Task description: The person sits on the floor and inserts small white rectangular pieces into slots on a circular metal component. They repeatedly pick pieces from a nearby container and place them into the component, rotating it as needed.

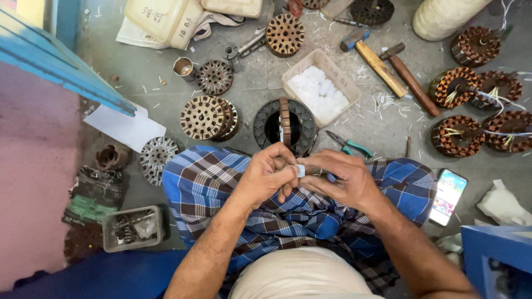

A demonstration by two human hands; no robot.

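2 hands point(302, 176) pinch white slip point(300, 170); tray point(346, 77) holds white slips point(317, 91).

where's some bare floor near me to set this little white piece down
Bare grey floor lies between the small slotted metal disc and the beige tray of white bits. The right side is crowded: wooden-handled hammers, copper-wound stators, a phone.
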